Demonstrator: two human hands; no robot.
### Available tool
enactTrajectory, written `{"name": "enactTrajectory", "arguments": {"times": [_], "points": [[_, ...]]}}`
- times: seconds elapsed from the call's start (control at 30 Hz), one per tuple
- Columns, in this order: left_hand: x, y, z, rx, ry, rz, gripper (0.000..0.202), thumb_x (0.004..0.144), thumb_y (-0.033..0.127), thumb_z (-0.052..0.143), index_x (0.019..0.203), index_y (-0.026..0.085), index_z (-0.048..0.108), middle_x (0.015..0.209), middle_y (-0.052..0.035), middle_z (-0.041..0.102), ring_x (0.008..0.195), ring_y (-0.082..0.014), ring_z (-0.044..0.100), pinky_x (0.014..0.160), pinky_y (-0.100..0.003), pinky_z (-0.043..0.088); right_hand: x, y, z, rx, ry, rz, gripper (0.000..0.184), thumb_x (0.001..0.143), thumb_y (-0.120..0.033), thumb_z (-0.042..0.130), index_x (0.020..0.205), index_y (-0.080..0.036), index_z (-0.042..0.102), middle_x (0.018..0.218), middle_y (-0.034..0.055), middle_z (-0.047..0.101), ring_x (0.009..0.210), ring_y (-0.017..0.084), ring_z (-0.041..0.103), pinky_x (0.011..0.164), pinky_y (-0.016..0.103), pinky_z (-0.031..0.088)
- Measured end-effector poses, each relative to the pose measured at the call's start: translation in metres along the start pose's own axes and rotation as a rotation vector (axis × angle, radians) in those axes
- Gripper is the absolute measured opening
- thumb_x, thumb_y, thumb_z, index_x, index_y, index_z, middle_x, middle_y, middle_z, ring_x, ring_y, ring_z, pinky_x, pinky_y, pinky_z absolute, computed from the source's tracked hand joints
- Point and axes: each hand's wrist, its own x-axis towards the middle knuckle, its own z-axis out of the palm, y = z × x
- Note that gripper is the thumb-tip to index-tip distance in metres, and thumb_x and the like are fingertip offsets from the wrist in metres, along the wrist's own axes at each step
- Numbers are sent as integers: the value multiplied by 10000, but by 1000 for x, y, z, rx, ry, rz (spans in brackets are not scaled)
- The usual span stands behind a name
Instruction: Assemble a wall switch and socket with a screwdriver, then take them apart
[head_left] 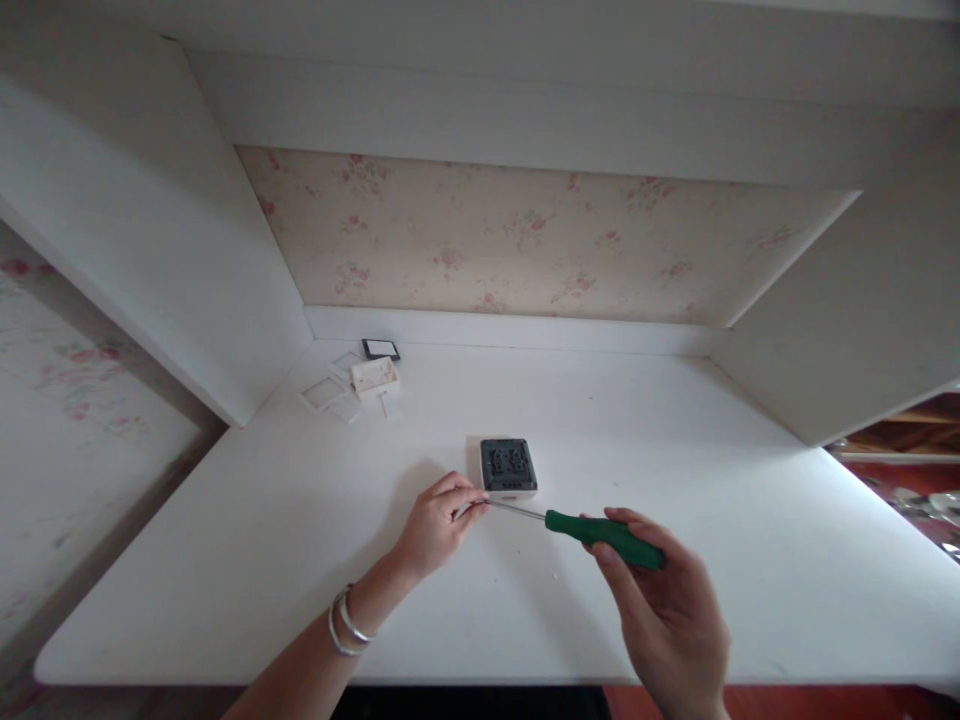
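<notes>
The right hand [667,610] is wrapped round the green handle of a screwdriver [604,536] and the left hand [435,525] pinches at its tip, just in front of the switch [508,466]; the blade could slip and jab those fingers if the handle is pushed off line, and whether a small screw sits there to be dropped I cannot tell. The switch lies on a smooth white table [675,430], with a small box [374,376] and thin frames [324,391] behind it to the left, and flowered wallpaper [487,230] beyond it.
</notes>
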Motion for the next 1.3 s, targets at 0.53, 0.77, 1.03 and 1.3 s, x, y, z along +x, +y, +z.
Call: {"name": "enactTrajectory", "arguments": {"times": [0.53,0.77,1.03,1.3], "points": [[48,26,15,168,-38,147,148,888,283,562,920,231,697,846,-10,626,745,-117,593,695,-215,488,109,-87,16,-566,-741,-390,241,904,-225,501,1145,-229,517,1051,67,632,892,180,634,720,281,515],[91,14,27,156,-73,174,117,862,249,603,879,220,715,833,-7,635,825,-144,604,775,-251,488,159,-71,37,-586,-705,-309,257,847,-214,573,1094,-232,506,977,29,638,784,152,630,672,243,474],[110,4,31,255,-220,273,98,835,193,637,816,241,720,815,11,646,847,-154,576,804,-270,454,169,-52,39,-620,-689,-280,246,838,-215,577,1072,-230,503,954,26,637,780,156,622,648,242,444],[114,-4,31,311,-275,337,112,835,183,634,850,239,730,858,3,671,819,-156,557,774,-275,438,170,-44,39,-612,-653,-244,248,828,-220,590,1059,-236,501,925,9,633,767,151,621,650,242,436]]}}
